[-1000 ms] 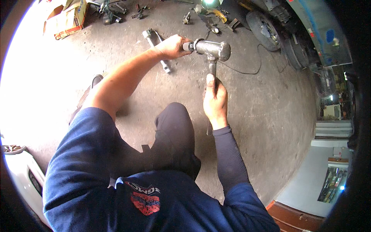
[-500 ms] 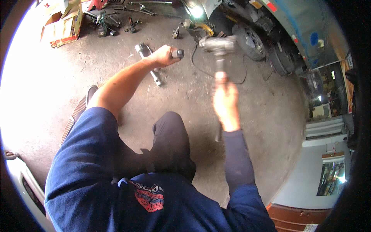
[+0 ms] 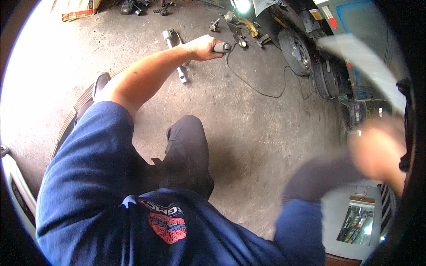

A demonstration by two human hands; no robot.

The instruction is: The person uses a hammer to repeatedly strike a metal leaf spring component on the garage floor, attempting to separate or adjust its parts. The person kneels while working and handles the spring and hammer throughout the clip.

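My left hand (image 3: pixel 203 48) is closed round a thick grey metal bar (image 3: pixel 223 47), whose round end sticks out on the right of the fist. Just left of and below that hand, a metal piece with tubular ends (image 3: pixel 183 75) lies on the concrete floor; my forearm hides its middle. My right hand (image 3: pixel 377 153) is raised at the far right, strongly blurred, its fingers not distinct. Above it runs a pale smeared streak (image 3: pixel 372 66), apparently the swung sledgehammer, whose head I cannot make out.
At the upper right stand a wheel (image 3: pixel 295 52) and a drum-like part (image 3: pixel 326 80) beside a large blue-grey panel (image 3: pixel 364 26). A black cable (image 3: pixel 266 94) loops over the floor. Beyond are a yellow part (image 3: pixel 248 26), a power tool (image 3: pixel 128 6) and a cardboard box (image 3: pixel 80 9).
My right hand has swung from front centre far to the right with the sledgehammer. My view has shifted, and the left hand with its bar appears higher and farther right.
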